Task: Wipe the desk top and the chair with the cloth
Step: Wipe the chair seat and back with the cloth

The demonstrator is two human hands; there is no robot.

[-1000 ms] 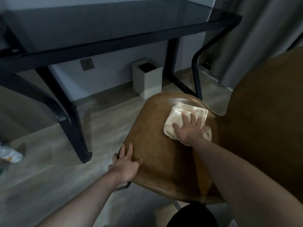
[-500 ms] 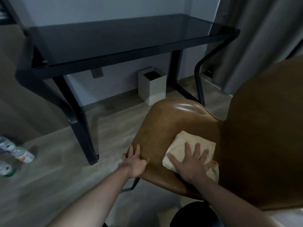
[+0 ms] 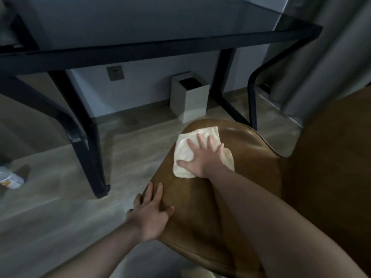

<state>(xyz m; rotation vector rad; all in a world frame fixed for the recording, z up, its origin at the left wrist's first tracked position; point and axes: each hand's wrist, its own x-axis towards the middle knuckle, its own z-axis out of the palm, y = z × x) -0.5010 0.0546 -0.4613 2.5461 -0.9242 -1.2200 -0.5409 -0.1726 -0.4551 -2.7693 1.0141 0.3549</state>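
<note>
A brown leather chair fills the lower right, its seat toward me and its backrest rising at the right edge. A folded cream cloth lies on the far left part of the seat. My right hand presses flat on the cloth with fingers spread. My left hand grips the seat's near left edge, fingers on top. The dark glass desk top on a black frame spans the upper half of the view, beyond the chair.
A white square bin stands on the wooden floor under the desk by the wall. Black desk legs slant down at left and right. A plastic bottle lies at the left edge. Grey curtains hang at the right.
My right hand has pushed the cloth from the near part of the seat to its far left edge. My left hand stays on the seat's near edge. The view has tilted slightly.
</note>
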